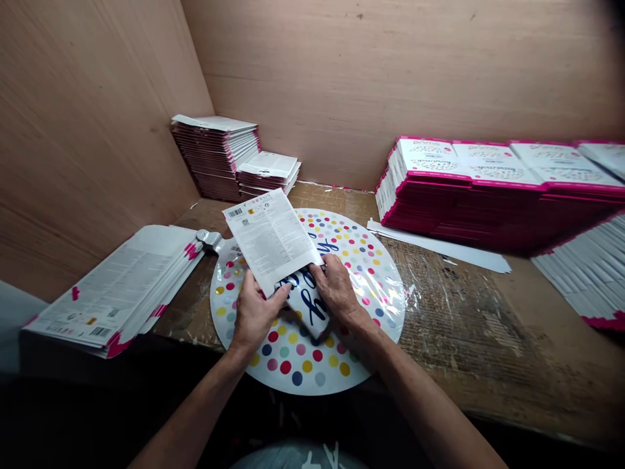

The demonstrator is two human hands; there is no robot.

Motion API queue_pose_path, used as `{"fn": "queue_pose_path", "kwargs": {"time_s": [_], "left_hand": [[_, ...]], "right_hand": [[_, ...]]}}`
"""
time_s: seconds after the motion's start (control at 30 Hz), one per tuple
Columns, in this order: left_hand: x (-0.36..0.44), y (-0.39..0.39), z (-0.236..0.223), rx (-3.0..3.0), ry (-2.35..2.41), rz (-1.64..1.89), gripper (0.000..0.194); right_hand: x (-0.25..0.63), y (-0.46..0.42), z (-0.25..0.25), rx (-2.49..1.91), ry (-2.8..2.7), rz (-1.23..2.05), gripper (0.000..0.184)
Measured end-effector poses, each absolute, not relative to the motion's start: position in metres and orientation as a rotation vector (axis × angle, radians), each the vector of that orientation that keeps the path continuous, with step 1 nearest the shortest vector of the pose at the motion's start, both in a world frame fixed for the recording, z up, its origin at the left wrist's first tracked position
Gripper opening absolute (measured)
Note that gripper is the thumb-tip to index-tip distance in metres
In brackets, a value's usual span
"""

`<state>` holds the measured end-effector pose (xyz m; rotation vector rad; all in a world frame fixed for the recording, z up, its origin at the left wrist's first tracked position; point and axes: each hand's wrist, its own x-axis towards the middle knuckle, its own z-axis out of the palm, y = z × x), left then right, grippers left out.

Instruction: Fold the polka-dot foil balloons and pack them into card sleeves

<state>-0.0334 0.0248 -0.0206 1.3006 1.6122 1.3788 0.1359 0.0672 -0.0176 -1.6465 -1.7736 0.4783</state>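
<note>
A white printed card sleeve with a barcode is tilted up over the middle of the table. My left hand is closed on its lower left corner. My right hand is closed on a folded white balloon with blue lettering, whose top end sits inside the sleeve's lower edge. Both rest above a round flat foil balloon with coloured dots, lying on the table.
A stack of flat printed sleeves lies at the left edge. Two dark-edged stacks stand in the back left corner. Pink-edged packs are piled at the right, and more at the far right. Wooden walls enclose the worn table.
</note>
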Motion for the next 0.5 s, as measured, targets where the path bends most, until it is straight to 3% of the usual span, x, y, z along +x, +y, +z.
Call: {"fn": "queue_pose_path", "kwargs": {"time_s": [0.07, 0.17, 0.3, 0.5], "left_hand": [[-0.029, 0.029, -0.025, 1.093, 1.530, 1.397, 0.053], [-0.025, 0.027, -0.022, 1.009, 1.519, 1.450, 0.052], [-0.020, 0.004, -0.002, 1.044, 1.188, 1.293, 0.064], [-0.005, -0.002, 0.014, 0.876, 0.866, 1.177, 0.105]], "right_hand": [[0.142, 0.047, -0.012, -1.510, -1.817, 0.460, 0.039], [0.156, 0.006, -0.011, -1.196, -2.072, 0.269, 0.080], [0.170, -0.033, -0.019, -0.885, -2.235, -0.060, 0.059], [0.176, -0.035, -0.010, -0.735, -2.328, -0.025, 0.040]]}}
